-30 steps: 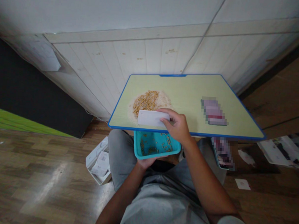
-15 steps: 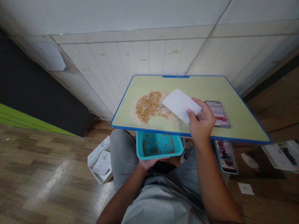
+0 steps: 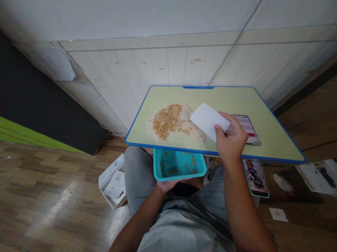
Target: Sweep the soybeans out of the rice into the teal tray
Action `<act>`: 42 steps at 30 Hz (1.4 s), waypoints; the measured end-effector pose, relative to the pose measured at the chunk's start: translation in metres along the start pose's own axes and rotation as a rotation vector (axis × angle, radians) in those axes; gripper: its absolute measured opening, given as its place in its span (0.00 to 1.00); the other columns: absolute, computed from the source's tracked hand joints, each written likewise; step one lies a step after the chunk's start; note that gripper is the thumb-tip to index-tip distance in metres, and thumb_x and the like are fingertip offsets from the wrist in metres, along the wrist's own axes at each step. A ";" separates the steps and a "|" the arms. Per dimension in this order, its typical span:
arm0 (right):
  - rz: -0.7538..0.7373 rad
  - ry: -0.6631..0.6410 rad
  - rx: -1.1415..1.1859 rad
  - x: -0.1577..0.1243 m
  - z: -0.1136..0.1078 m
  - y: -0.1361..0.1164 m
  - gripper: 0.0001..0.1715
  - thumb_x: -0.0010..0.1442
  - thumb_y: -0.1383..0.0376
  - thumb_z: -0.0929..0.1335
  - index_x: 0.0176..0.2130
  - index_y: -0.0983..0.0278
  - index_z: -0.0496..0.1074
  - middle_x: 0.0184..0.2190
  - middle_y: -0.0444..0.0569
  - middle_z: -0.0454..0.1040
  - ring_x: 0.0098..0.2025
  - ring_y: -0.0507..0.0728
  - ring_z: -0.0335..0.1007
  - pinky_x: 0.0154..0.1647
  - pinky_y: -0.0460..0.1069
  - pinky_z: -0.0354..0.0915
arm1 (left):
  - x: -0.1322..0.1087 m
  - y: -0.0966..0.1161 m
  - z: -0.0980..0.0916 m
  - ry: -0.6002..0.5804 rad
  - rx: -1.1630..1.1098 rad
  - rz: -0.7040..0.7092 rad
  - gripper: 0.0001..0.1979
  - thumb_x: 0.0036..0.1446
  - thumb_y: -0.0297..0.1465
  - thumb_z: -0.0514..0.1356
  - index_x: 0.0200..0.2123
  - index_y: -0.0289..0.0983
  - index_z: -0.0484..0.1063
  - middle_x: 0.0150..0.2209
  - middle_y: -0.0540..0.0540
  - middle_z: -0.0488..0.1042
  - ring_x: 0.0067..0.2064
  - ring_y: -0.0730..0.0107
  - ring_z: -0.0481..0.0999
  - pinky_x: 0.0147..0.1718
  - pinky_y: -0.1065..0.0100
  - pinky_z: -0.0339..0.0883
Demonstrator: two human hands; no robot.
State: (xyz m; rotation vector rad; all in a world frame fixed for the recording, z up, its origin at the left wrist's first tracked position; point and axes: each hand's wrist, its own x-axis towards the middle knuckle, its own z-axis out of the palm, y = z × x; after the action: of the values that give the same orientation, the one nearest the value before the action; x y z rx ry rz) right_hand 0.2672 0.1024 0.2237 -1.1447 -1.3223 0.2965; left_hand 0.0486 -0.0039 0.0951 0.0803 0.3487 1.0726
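My right hand [image 3: 232, 140] pinches a white card [image 3: 208, 120] and holds it tilted above the blue-rimmed table [image 3: 272, 136], just right of a pile of yellow beans mixed with white grains [image 3: 171, 121]. My left hand [image 3: 168, 184] supports a teal tray [image 3: 178, 164] from below, under the table's front edge. Several beans lie in that tray.
A phone [image 3: 246, 126] lies on the table beside my right hand. Another phone in a teal case [image 3: 255, 178] rests below the table edge on the right. An open white box [image 3: 113, 181] and papers [image 3: 321, 178] lie on the wooden floor. A white panelled wall stands behind.
My right hand lifted the card from the table's front edge by the pile and carried it up and to the right. The tray stayed under the edge.
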 end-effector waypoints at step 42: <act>-0.032 -0.339 0.079 -0.012 0.003 -0.018 0.21 0.63 0.65 0.72 0.54 0.59 0.85 0.51 0.51 0.87 0.42 0.60 0.85 0.40 0.52 0.78 | 0.001 0.002 0.010 -0.023 0.031 0.018 0.41 0.71 0.61 0.42 0.77 0.49 0.63 0.81 0.47 0.54 0.83 0.38 0.43 0.74 0.25 0.42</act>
State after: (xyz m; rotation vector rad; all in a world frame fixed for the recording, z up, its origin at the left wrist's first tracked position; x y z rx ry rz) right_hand 0.2532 0.0863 0.2300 -1.0359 -1.6079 0.5323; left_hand 0.0502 -0.0009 0.1046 0.1231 0.3443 1.0831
